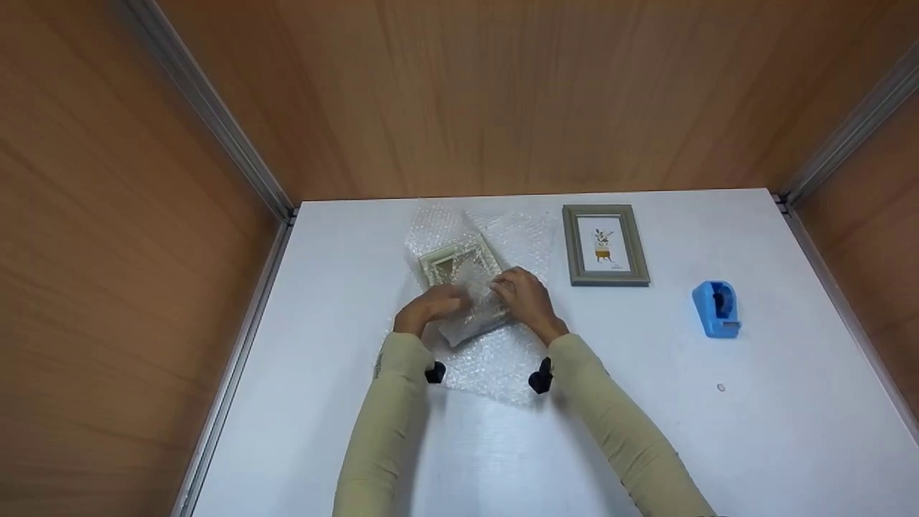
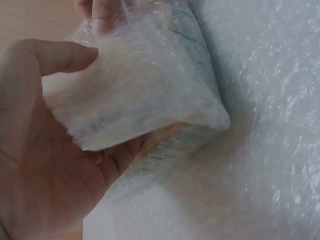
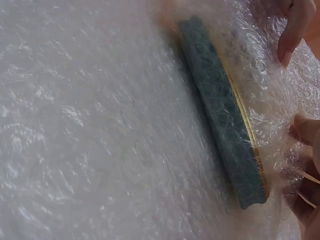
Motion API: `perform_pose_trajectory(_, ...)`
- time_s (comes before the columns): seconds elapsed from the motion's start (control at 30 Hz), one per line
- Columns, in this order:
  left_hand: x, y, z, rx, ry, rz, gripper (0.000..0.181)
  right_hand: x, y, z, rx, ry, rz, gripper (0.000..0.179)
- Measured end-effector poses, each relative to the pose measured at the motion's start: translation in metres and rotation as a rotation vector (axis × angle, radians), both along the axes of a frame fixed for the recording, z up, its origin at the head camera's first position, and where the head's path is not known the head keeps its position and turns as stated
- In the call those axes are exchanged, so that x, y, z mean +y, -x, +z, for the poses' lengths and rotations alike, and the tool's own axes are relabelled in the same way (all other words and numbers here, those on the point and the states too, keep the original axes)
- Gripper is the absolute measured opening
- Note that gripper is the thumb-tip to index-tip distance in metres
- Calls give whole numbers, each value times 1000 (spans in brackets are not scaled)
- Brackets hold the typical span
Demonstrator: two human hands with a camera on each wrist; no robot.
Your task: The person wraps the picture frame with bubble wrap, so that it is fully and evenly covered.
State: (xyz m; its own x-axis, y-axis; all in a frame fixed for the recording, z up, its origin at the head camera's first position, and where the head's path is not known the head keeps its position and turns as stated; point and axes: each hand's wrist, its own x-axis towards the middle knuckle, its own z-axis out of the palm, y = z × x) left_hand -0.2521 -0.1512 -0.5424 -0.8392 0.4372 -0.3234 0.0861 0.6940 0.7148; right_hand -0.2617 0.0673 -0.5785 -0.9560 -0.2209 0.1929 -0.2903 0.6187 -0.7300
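Frame (image 1: 463,254), partly veiled by bubble wrap (image 1: 502,366), partly hiding left hand (image 2: 47,165).

a pale picture frame (image 1: 439,253) with a greenish side is lying slantwise on clear bubble wrap (image 1: 495,370), whose folded flap (image 2: 135,90) is covering the frame's near part.
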Motion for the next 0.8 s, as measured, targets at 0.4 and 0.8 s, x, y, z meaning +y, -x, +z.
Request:
perform_pose_trajectory(0.4,16,7,-7,174,165,80,32,-2,-6,-13,277,-127,27,26)
perform_pose_trajectory(0.8,17,8,-23,403,225,161,20,-2,-17,-25,474,-292,235,26)
